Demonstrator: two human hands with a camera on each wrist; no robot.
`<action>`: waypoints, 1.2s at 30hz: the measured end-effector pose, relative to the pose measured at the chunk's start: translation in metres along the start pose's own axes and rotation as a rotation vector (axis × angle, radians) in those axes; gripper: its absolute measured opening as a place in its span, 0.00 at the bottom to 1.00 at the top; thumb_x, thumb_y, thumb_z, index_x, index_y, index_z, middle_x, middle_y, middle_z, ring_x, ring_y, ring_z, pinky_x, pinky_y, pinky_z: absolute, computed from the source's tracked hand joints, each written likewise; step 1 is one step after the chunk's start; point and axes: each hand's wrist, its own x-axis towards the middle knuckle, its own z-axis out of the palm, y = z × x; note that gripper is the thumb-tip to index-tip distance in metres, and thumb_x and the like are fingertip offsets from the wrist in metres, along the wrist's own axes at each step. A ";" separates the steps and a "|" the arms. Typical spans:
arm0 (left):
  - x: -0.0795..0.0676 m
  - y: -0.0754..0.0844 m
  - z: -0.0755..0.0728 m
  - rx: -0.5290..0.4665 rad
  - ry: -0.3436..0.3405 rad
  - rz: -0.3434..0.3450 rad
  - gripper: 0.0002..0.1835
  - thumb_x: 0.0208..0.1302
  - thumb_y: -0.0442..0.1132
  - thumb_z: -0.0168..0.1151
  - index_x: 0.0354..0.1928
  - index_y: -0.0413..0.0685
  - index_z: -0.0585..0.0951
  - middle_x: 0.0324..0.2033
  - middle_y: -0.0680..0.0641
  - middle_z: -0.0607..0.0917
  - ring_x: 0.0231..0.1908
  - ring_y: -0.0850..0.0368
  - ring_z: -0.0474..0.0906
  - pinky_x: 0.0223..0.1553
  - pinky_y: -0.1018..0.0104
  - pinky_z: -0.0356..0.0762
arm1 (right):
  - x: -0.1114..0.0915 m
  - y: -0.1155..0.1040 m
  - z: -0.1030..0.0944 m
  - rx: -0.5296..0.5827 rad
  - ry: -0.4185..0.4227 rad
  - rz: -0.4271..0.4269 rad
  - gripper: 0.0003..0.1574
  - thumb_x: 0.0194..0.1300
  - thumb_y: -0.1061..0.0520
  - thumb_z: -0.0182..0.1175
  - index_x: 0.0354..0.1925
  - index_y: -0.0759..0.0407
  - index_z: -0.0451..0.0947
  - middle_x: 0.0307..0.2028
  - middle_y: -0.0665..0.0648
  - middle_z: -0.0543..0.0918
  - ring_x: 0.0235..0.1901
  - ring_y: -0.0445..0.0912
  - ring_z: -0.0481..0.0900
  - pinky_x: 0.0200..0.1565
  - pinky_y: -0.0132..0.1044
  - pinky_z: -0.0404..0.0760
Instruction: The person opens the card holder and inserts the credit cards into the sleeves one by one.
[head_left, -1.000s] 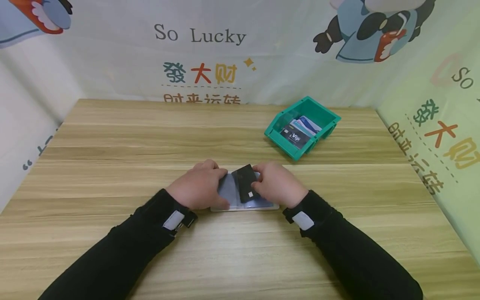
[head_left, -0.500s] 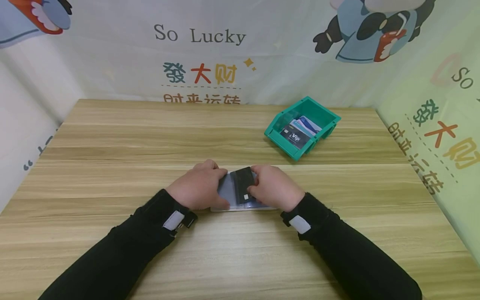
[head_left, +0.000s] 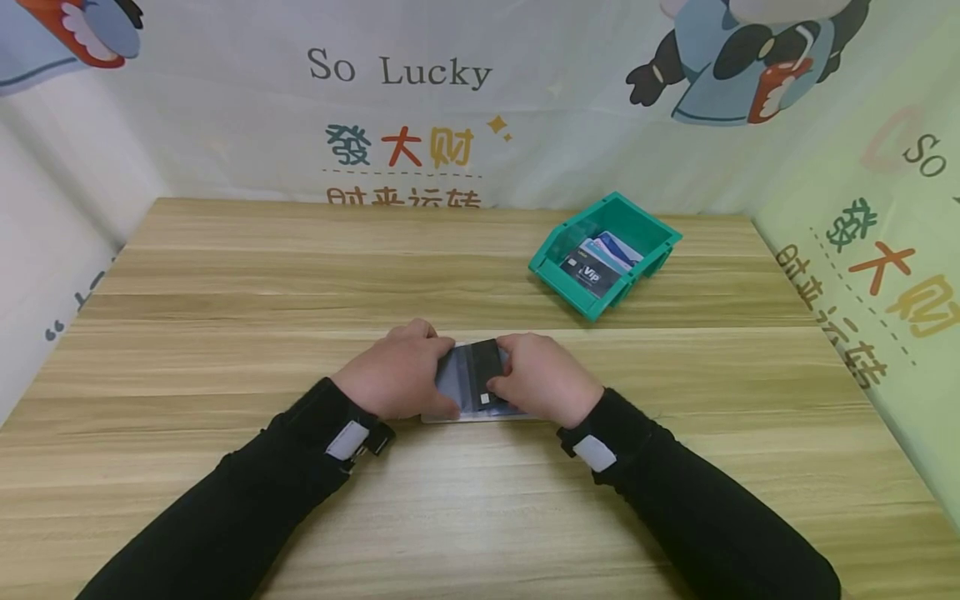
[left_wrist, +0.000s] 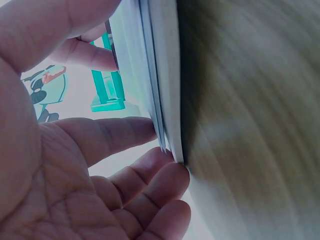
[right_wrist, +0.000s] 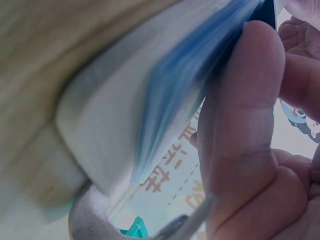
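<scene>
An open card holder (head_left: 453,377) with clear plastic sleeves lies on the table between both hands. My left hand (head_left: 401,375) grips its left end, fingers at the far edge and thumb at the near edge. In the left wrist view, one fingertip presses the sleeves (left_wrist: 156,90) while other fingertips touch the edge of the cover. My right hand (head_left: 551,379) pinches a black card (head_left: 484,373) with a small white square. The card lies nearly straight over the sleeves; whether it is inside one, I cannot tell. Blue layers (right_wrist: 167,95) show beneath the right thumb.
A green bin (head_left: 633,218) stands behind and to the right, with several cards (head_left: 600,262) in it, one marked VIP. Printed cloth (head_left: 405,100) hangs behind the wooden table (head_left: 300,258). A pale strap (right_wrist: 90,212) curls beside the holder's cover.
My right hand has moved slightly left and toward me with the black card, which has turned from tilted to straighter and sits lower over the sleeves. My left hand has stayed put.
</scene>
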 end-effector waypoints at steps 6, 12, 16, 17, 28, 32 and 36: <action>0.000 0.000 0.000 -0.003 0.003 -0.007 0.44 0.40 0.60 0.73 0.60 0.46 0.73 0.46 0.46 0.70 0.38 0.53 0.66 0.33 0.63 0.72 | 0.001 -0.004 0.003 -0.024 0.018 0.032 0.34 0.59 0.54 0.64 0.60 0.66 0.68 0.28 0.53 0.78 0.28 0.43 0.74 0.33 0.37 0.76; 0.000 0.000 0.000 -0.007 -0.002 -0.007 0.43 0.40 0.60 0.73 0.59 0.47 0.74 0.45 0.46 0.69 0.37 0.53 0.66 0.32 0.63 0.71 | 0.001 -0.006 0.006 -0.034 0.041 0.032 0.36 0.59 0.55 0.64 0.62 0.67 0.66 0.44 0.58 0.79 0.38 0.45 0.73 0.45 0.41 0.76; 0.000 0.000 0.000 -0.008 -0.006 -0.010 0.43 0.40 0.60 0.73 0.59 0.47 0.73 0.45 0.46 0.69 0.37 0.53 0.66 0.33 0.64 0.71 | 0.001 -0.007 0.006 -0.031 0.040 0.047 0.36 0.59 0.55 0.64 0.63 0.66 0.66 0.48 0.59 0.78 0.40 0.44 0.73 0.48 0.41 0.76; 0.000 0.001 0.000 -0.008 -0.006 -0.010 0.44 0.40 0.60 0.73 0.59 0.47 0.73 0.45 0.46 0.69 0.38 0.53 0.66 0.33 0.64 0.71 | 0.001 -0.007 0.007 -0.027 0.040 0.045 0.36 0.59 0.55 0.64 0.63 0.66 0.66 0.48 0.59 0.78 0.41 0.44 0.73 0.48 0.41 0.76; 0.000 0.001 0.000 0.000 -0.001 -0.001 0.46 0.40 0.61 0.72 0.61 0.44 0.72 0.46 0.45 0.70 0.38 0.53 0.66 0.34 0.63 0.71 | -0.002 -0.009 0.006 -0.044 0.050 0.014 0.32 0.63 0.56 0.60 0.63 0.63 0.66 0.44 0.55 0.80 0.38 0.42 0.74 0.43 0.39 0.78; 0.001 0.000 0.001 0.008 0.002 0.003 0.46 0.40 0.61 0.72 0.61 0.44 0.72 0.47 0.45 0.70 0.39 0.53 0.66 0.35 0.63 0.72 | -0.003 -0.010 0.005 -0.040 0.056 -0.003 0.30 0.64 0.57 0.59 0.62 0.64 0.67 0.43 0.55 0.81 0.37 0.42 0.74 0.43 0.39 0.78; 0.001 0.000 0.001 0.008 0.001 0.000 0.46 0.40 0.61 0.72 0.61 0.44 0.72 0.47 0.45 0.70 0.40 0.53 0.66 0.36 0.63 0.72 | -0.004 -0.010 0.005 -0.027 0.062 -0.021 0.30 0.64 0.58 0.58 0.62 0.65 0.67 0.43 0.55 0.81 0.38 0.41 0.75 0.42 0.38 0.79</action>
